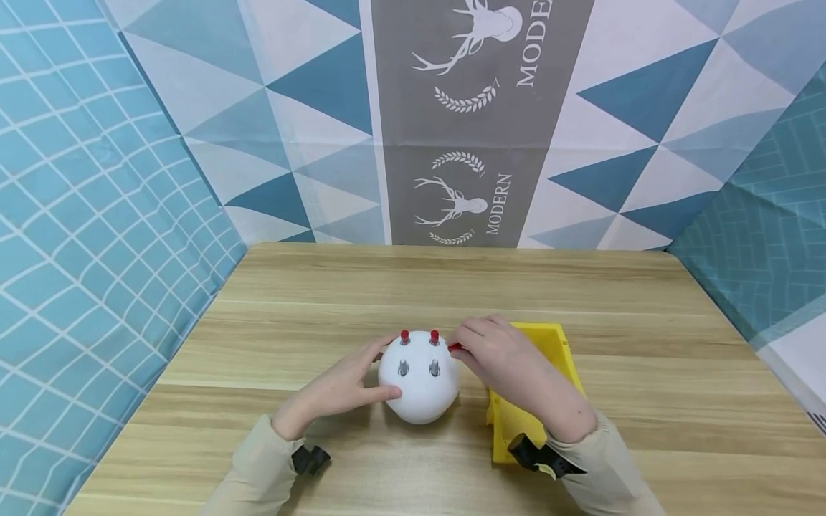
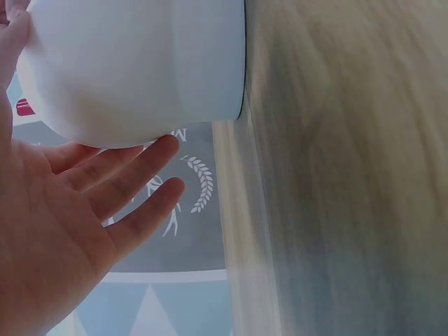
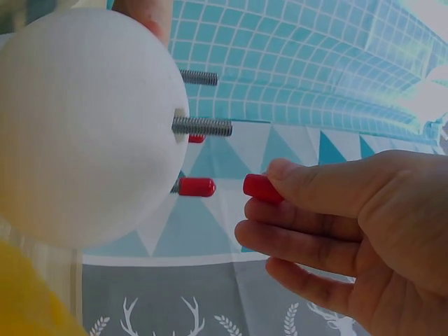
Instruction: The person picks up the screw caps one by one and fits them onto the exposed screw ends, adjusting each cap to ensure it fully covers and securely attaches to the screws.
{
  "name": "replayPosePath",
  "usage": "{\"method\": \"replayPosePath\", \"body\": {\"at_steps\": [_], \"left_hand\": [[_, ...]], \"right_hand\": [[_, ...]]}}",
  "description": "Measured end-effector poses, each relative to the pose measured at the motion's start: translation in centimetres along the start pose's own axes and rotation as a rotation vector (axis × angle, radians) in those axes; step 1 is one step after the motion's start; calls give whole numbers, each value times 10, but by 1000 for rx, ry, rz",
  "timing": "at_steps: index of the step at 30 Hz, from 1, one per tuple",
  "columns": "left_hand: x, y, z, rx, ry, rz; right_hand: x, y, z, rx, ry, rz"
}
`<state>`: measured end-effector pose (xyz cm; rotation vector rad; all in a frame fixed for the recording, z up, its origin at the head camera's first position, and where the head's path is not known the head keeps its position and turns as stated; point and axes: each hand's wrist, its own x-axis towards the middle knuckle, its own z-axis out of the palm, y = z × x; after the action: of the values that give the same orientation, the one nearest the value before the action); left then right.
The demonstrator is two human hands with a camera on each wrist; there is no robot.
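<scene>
A white rounded body (image 1: 422, 401) with a flat base stands on the table. From its top rise two bare threaded bolts (image 3: 203, 127) nearer the person and two bolts with red caps (image 1: 434, 336) behind them. My left hand (image 1: 342, 385) holds the body from the left, thumb on the near side and fingers round the far side; in the left wrist view its lower fingers are spread. Between thumb and forefinger, my right hand (image 1: 500, 362) pinches a loose red cap (image 3: 260, 187), apart from the bolts and just right of the body.
To the right of the white body, partly under the right forearm, is a yellow bin (image 1: 566, 358). The wood-grain table (image 1: 310, 287) reaches back to a patterned cloth wall (image 1: 323, 158). Dark wrist cameras (image 1: 311, 460) are strapped to both arms.
</scene>
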<state>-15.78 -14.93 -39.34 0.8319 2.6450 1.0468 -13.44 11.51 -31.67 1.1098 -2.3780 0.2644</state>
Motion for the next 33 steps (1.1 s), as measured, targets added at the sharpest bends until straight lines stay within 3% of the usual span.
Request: {"method": "replayPosePath", "body": {"at_steps": [11,20,33], "left_hand": [[1,-1,0,-14,-2,3],[1,-3,0,-8,0,11],[2,-3,0,-12,3,20]], "right_hand": [[10,-9,1,88,-19,-6],[15,-15,6,110,57,-105],[20,-21,13,144,-3,-92]]}}
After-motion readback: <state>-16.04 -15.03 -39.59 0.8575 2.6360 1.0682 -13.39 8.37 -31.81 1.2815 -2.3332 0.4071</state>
